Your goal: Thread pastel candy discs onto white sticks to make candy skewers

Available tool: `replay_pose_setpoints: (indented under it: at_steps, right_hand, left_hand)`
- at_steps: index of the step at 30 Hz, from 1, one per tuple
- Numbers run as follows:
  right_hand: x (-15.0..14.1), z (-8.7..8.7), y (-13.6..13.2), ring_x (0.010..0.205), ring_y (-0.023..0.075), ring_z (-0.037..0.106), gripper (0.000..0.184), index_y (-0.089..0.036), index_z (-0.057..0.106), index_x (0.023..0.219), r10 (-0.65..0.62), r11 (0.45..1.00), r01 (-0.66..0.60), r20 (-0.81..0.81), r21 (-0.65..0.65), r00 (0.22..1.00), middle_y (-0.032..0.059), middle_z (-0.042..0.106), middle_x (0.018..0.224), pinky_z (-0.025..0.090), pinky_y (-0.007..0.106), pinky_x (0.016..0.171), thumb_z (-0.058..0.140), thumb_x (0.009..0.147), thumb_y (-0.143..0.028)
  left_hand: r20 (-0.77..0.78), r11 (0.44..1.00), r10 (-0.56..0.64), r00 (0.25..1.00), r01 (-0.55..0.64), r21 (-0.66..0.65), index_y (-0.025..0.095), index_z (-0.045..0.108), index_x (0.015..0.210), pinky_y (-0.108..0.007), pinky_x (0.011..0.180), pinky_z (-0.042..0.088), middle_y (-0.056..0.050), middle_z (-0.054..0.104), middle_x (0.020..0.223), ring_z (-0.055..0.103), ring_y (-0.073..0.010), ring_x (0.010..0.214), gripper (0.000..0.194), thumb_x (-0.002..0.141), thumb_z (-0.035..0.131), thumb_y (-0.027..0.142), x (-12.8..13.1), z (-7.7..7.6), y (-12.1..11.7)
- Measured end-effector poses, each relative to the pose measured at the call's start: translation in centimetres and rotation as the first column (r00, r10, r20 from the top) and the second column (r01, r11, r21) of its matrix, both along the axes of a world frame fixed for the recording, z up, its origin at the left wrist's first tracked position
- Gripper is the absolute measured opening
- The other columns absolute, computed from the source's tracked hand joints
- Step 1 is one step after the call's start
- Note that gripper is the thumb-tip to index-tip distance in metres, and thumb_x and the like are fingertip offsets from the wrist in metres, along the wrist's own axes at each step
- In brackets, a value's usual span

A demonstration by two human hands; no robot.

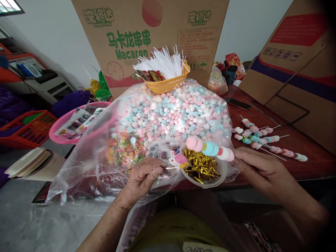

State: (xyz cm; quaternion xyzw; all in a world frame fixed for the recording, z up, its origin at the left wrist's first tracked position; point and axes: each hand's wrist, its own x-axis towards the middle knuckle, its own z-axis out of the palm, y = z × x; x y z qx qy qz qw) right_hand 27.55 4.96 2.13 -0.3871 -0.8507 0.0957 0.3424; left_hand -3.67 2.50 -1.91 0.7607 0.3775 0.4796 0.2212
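My right hand (258, 168) pinches the end of a stick threaded with pink, yellow and blue marshmallow pieces, the candy skewer (210, 147), held level over a clear tub of gold twist ties (202, 167). My left hand (143, 176) is closed on a small clear wrapper (174, 159) with a printed pink and white cartoon, its mouth pointing at the skewer tip. Behind both lies a big clear bag of pastel candy discs (170, 112).
Several finished candy skewers (259, 136) lie on the dark red table (301, 140) to the right. A yellow basket of white sticks (168, 82) rests on the bag. Cardboard boxes (126, 38) stand behind, a pink basket (78, 122) at left, a phone (237, 103) beyond.
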Motion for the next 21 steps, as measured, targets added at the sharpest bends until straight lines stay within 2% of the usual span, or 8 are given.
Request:
replay_pose_setpoints:
  at_steps: [2, 4, 6, 10, 15, 17, 21]
  right_hand:
    - [0.8, 0.1, 0.0, 0.077, 0.015, 0.062, 0.024, -0.02, 0.061, 0.099, -0.004, 0.975, -0.024, 0.128, 0.219, 0.992, 0.0069, 0.065, 0.086, 0.049, 0.023, 0.067, 0.049, 0.082, -0.011]
    - [1.3, 0.1, 0.0, 0.081, 0.0165, 0.062, 0.027, -0.018, 0.059, 0.103, -0.025, 0.94, -0.056, 0.234, 0.336, 0.972, 0.01, 0.065, 0.09, 0.05, 0.025, 0.068, 0.047, 0.081, -0.009]
    - [1.7, 0.2, -0.2, 0.08, 0.0165, 0.061, 0.028, -0.017, 0.058, 0.104, -0.028, 0.932, -0.087, 0.311, 0.352, 0.95, 0.0106, 0.064, 0.089, 0.05, 0.025, 0.066, 0.045, 0.081, -0.007]
    - [2.5, 0.6, -0.7, 0.073, 0.0162, 0.059, 0.033, -0.021, 0.058, 0.105, -0.033, 0.938, -0.106, 0.39, 0.33, 0.92, 0.006, 0.063, 0.082, 0.049, 0.028, 0.062, 0.043, 0.08, -0.006]
    - [3.5, 1.0, -1.1, 0.077, 0.0202, 0.06, 0.037, -0.02, 0.058, 0.106, -0.139, 0.883, -0.089, 0.438, 0.462, 0.888, 0.0089, 0.065, 0.087, 0.049, 0.031, 0.062, 0.04, 0.077, -0.003]
    - [3.6, 1.0, -1.2, 0.078, 0.0203, 0.06, 0.035, -0.019, 0.057, 0.105, -0.167, 0.881, -0.059, 0.426, 0.469, 0.889, 0.0102, 0.064, 0.088, 0.049, 0.031, 0.063, 0.04, 0.078, -0.004]
    - [3.2, 0.6, -1.7, 0.079, 0.0183, 0.061, 0.032, -0.022, 0.054, 0.111, -0.229, 0.871, 0.072, 0.27, 0.487, 0.935, 0.009, 0.064, 0.09, 0.05, 0.028, 0.067, 0.046, 0.083, -0.011]
  left_hand:
    - [0.014, 0.999, -0.01, 1.0, 0.009, 0.032, 0.021, 0.065, 0.094, -0.026, 0.068, 0.052, -0.004, 0.07, 0.084, 0.064, -0.0137, 0.075, 0.017, 0.085, 0.052, 0.015, 0.0, 0.0, 0.1]
    - [0.002, 0.999, -0.004, 1.0, 0.003, 0.049, 0.021, 0.064, 0.092, -0.026, 0.07, 0.052, -0.003, 0.07, 0.084, 0.064, -0.0138, 0.077, 0.016, 0.085, 0.052, 0.015, 0.1, 0.1, 0.3]
    - [-0.029, 0.998, 0.001, 1.0, 0.001, 0.058, 0.021, 0.064, 0.089, -0.026, 0.072, 0.051, -0.003, 0.069, 0.083, 0.064, -0.0128, 0.076, 0.014, 0.085, 0.052, 0.015, 0.3, 0.4, 0.4]
    - [-0.17, 0.997, -0.023, 0.985, 0.035, 0.065, 0.019, 0.062, 0.083, -0.025, 0.071, 0.051, -0.003, 0.069, 0.079, 0.064, -0.0122, 0.074, 0.013, 0.085, 0.05, 0.013, 0.6, 1.0, 0.7]
    - [-0.3, 0.993, 0.029, 0.954, 0.008, 0.121, 0.018, 0.06, 0.087, -0.022, 0.066, 0.049, -0.002, 0.069, 0.077, 0.063, -0.0109, 0.069, 0.009, 0.084, 0.052, 0.014, 0.7, 1.3, 1.0]
    - [-0.297, 0.991, 0.021, 0.955, 0.02, 0.135, 0.018, 0.06, 0.089, -0.021, 0.065, 0.049, -0.002, 0.069, 0.077, 0.064, -0.0112, 0.07, 0.01, 0.084, 0.053, 0.013, 0.8, 1.2, 1.0]
    - [-0.241, 0.991, -0.023, 0.97, 0.055, 0.124, 0.02, 0.061, 0.089, -0.021, 0.063, 0.049, -0.003, 0.069, 0.077, 0.064, -0.0114, 0.068, 0.012, 0.085, 0.051, 0.015, 0.8, 1.2, 0.8]
